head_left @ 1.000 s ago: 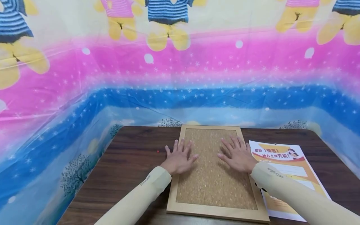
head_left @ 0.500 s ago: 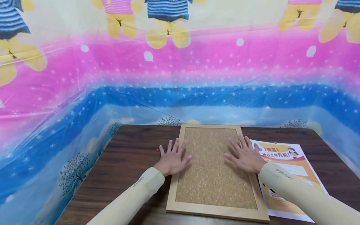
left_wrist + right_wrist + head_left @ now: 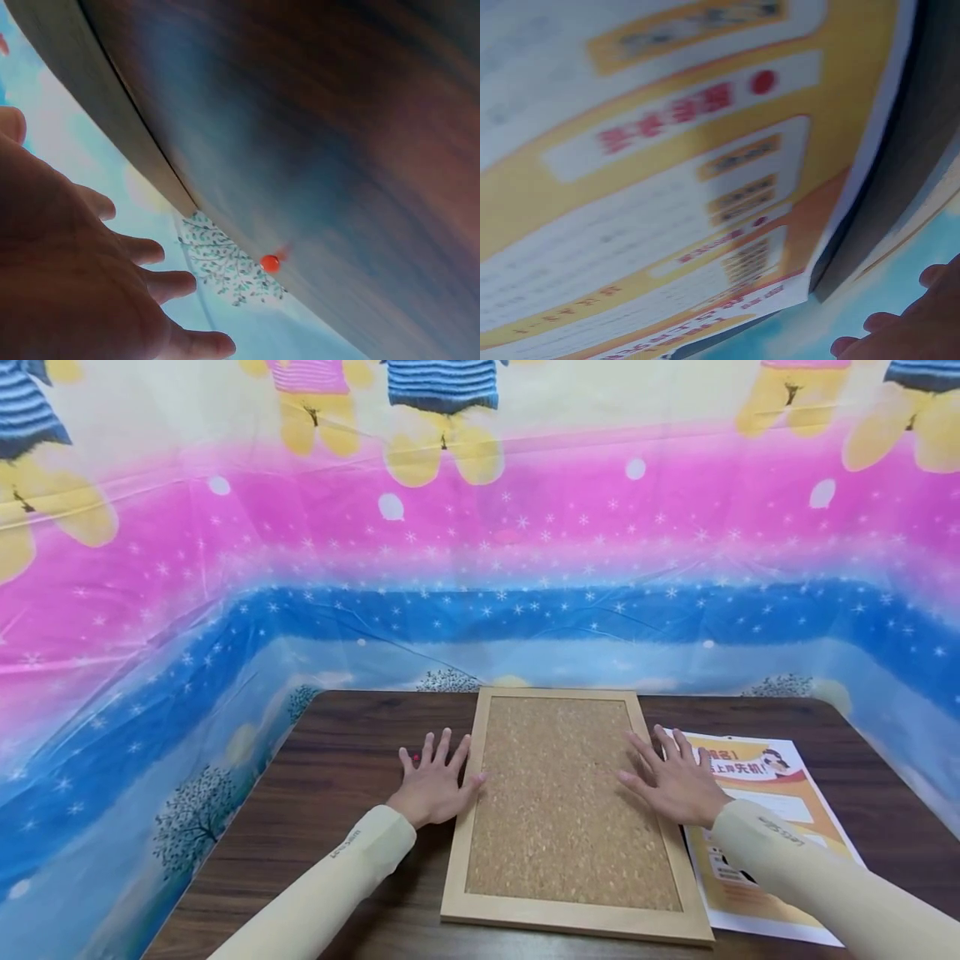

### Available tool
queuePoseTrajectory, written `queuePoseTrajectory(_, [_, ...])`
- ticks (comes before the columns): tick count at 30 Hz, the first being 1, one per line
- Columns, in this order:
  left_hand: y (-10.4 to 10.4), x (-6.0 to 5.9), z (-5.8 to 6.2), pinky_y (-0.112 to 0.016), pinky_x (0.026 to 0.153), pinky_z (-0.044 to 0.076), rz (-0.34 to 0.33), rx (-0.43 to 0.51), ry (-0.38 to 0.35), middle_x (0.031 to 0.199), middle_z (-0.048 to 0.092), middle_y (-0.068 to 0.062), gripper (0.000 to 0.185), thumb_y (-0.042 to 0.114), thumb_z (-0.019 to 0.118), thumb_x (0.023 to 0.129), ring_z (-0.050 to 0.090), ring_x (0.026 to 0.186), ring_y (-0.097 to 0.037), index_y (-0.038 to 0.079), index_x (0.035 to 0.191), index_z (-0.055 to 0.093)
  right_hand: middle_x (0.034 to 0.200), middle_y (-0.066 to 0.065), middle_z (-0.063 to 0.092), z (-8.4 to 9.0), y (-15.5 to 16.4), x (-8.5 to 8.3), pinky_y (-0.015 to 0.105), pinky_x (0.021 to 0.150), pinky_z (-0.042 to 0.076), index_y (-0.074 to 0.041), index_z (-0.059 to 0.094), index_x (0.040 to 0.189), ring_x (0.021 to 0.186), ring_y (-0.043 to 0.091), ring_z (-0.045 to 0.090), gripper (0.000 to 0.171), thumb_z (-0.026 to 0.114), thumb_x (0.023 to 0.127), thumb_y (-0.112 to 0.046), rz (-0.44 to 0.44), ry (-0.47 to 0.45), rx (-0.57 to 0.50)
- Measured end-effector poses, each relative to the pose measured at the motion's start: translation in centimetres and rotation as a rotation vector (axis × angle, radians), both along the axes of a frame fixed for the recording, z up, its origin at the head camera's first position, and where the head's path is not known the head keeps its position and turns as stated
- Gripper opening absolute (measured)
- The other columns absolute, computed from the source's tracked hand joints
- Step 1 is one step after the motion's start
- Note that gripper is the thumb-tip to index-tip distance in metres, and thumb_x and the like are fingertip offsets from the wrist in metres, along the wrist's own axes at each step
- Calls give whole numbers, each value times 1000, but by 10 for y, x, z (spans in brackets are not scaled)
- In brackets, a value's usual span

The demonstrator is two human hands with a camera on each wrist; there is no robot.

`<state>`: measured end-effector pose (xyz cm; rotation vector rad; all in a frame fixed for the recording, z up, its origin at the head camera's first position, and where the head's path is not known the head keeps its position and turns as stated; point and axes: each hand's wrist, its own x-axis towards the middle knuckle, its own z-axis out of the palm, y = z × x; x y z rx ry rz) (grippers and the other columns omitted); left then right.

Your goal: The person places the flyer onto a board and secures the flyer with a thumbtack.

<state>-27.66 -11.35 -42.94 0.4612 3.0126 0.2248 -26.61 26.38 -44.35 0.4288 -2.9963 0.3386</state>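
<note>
A cork board point(image 3: 570, 810) with a pale wooden frame lies flat on the table. My left hand point(image 3: 433, 785), fingers spread and palm down, is over the board's left frame and the table beside it. It grips nothing. My right hand point(image 3: 678, 783) is likewise spread, over the right frame edge, and holds nothing. In the left wrist view, daylight-coloured backdrop shows past the left fingers point(image 3: 171, 286), which look raised off the table. A small red round-headed object point(image 3: 271, 263), perhaps a pushpin, sits on the table near the left fingertips.
To the right of the board a printed orange and white poster point(image 3: 776, 806) lies on the dark wooden table point(image 3: 322, 793), partly under the right forearm. Its print fills much of the right wrist view. A colourful patterned cloth point(image 3: 517, 618) hangs around the table's far side.
Both hands have moved apart, the left one leftward off the cork and the right one rightward toward the poster. The board stays in place.
</note>
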Motion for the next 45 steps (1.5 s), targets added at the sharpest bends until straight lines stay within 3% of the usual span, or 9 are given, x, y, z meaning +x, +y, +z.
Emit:
queuePoseTrajectory(21, [-37, -3, -6, -70, 98, -5, 44, -38, -25, 156, 2, -17, 71, 60, 25, 97, -2, 139, -43, 19, 153, 11, 150, 30, 14, -3, 44, 23, 76, 92, 3, -13, 28, 149, 131, 56, 9, 74, 38, 94, -61, -60, -43, 23])
queuePoseTrajectory(30, [-52, -10, -3, -71, 97, -3, 112, -42, 10, 154, 7, -22, 66, 48, 32, 100, 0, 138, -46, 12, 152, 14, 148, 31, 16, -4, 55, 29, 74, 94, 2, -13, 29, 149, 131, 55, 11, 71, 38, 95, -59, -66, -34, 40])
queuePoseTrajectory(37, [-56, -16, -4, -71, 97, -3, 122, -57, -4, 154, 7, -23, 65, 46, 32, 101, 0, 138, -46, 11, 152, 12, 148, 29, 16, -11, 64, 33, 76, 92, 3, -15, 27, 149, 131, 56, 10, 71, 37, 95, -59, -90, -46, 46])
queuePoseTrajectory(41, [-57, -21, -4, -70, 99, -1, 124, -62, 4, 152, 15, -25, 63, 41, 34, 102, 4, 137, -48, 7, 151, 17, 148, 31, 15, -11, 70, 36, 76, 92, 3, -12, 31, 148, 130, 58, 10, 71, 36, 95, -59, -97, -59, 50])
queuePoseTrajectory(45, [-59, -24, -4, -70, 99, 5, 110, -43, 47, 144, 30, -26, 56, 33, 39, 102, 17, 133, -49, 1, 146, 28, 148, 33, 14, -11, 76, 39, 76, 92, 5, -11, 33, 147, 128, 61, 11, 70, 35, 96, -58, -100, -64, 54])
